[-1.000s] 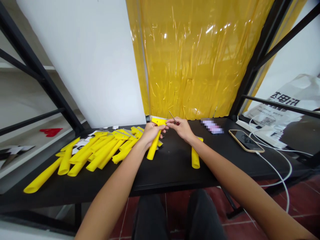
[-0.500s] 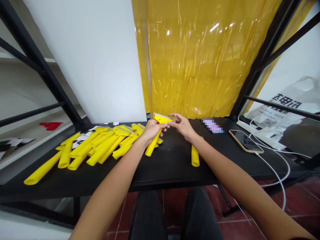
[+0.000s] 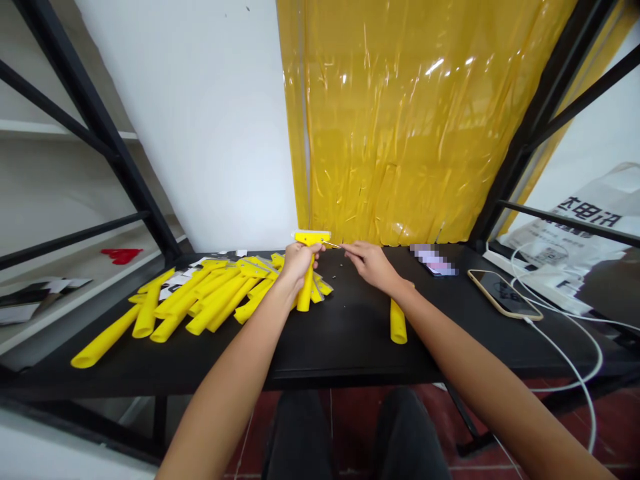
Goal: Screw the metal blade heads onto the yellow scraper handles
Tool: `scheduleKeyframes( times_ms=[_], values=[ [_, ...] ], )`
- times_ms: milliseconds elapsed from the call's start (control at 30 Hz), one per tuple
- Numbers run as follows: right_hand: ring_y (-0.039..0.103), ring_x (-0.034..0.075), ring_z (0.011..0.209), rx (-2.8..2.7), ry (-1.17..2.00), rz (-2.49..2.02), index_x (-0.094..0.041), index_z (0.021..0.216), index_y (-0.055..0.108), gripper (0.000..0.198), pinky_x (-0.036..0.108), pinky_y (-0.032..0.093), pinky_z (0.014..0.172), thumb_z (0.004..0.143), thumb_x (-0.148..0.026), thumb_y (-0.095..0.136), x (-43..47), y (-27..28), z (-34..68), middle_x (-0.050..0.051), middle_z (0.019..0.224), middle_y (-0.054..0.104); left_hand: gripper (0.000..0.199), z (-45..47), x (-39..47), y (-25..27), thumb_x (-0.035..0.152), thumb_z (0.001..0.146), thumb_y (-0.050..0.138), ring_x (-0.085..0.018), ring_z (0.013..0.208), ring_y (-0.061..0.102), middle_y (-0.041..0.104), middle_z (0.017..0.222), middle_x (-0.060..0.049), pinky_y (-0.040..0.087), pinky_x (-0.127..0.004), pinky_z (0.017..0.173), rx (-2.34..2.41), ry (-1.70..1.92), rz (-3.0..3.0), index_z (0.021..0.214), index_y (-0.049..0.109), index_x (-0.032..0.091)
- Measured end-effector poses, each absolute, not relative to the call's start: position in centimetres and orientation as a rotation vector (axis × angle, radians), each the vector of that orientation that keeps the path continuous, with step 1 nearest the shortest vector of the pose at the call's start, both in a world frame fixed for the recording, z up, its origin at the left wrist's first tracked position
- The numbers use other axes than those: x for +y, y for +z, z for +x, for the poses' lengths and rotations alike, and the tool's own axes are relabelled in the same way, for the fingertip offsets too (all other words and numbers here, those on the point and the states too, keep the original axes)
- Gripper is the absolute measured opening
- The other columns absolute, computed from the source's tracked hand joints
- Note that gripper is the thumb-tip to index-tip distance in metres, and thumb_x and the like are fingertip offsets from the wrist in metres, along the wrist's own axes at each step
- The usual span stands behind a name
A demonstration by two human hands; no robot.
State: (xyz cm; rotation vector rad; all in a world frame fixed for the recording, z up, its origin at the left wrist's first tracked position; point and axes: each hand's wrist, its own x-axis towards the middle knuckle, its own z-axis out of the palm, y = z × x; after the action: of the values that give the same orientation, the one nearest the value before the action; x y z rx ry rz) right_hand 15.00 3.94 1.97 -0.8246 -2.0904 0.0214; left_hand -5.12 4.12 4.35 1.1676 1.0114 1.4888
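Black desk (image 3: 345, 347) over a red tile floor (image 3: 345, 437), inside a black metal frame (image 3: 127, 180); white panel (image 3: 200, 120) and yellow plastic sheet (image 3: 410, 127) behind it. Left hand (image 3: 299, 261) is clenched round the upper handle of a yellow scraper (image 3: 312, 238), held above the desk's middle; head up, pale edge on top, hollow handle end pointing down; right hand (image 3: 370, 263) is pinching a thin metal tool (image 3: 332, 244), shaft pointing left to the right end of the scraper head; too small to tell whether the tip is seated in anything. Pile of yellow scrapers (image 3: 220, 297) to the left, overlapping, handles mostly toward the near edge; one more yellow handle (image 3: 399, 325) lies apart under the right forearm, its far end hidden; small bits (image 3: 335, 276) on the desk between; right side has a phone (image 3: 504, 293) with white cable (image 3: 565, 363) plugged in, a pixelated pinkish item (image 3: 434, 260) left of it; white plastic bag (image 3: 575, 220) farther right.
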Motion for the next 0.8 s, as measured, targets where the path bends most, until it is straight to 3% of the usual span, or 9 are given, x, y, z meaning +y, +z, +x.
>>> scheduleKeyframes(
  times_ms=[433,700,800],
  values=[
    [0.066,0.021,0.086,-2.044,0.193,-0.862,-0.025,0.116,0.076,0.034,0.035,0.048,0.083,0.095,-0.016,0.051,3.8,2.3,15.1,0.007,0.094,0.073,0.015,-5.0,4.0,4.4,0.02,0.061,0.076,-0.009,0.053,0.05,0.069,0.075,-0.008,0.036,-0.021,0.042,1.028,1.46,1.191,0.071,0.07,0.01],
    [0.061,0.018,0.073,-1.895,0.305,-0.894,-0.021,0.12,0.069,0.03,0.033,0.047,0.075,0.092,-0.026,0.059,2.9,3.4,14.7,0.006,0.095,0.072,0.02,-5.2,3.5,5.0,0.031,0.073,0.07,-0.011,0.043,0.053,0.06,0.059,-0.001,0.04,-0.024,0.043,1.23,1.539,1.525,0.072,0.073,0.012],
    [0.06,0.018,0.076,-1.822,0.289,-0.884,-0.021,0.103,0.07,0.017,0.033,0.046,0.075,0.088,-0.028,0.064,2.5,3.9,14.6,0.006,0.094,0.071,0.022,-5.3,3.3,5.3,0.035,0.075,0.071,-0.013,0.042,0.056,0.061,0.058,-0.001,0.04,-0.024,0.043,1.31,1.564,1.609,0.07,0.071,0.013]
  ],
)
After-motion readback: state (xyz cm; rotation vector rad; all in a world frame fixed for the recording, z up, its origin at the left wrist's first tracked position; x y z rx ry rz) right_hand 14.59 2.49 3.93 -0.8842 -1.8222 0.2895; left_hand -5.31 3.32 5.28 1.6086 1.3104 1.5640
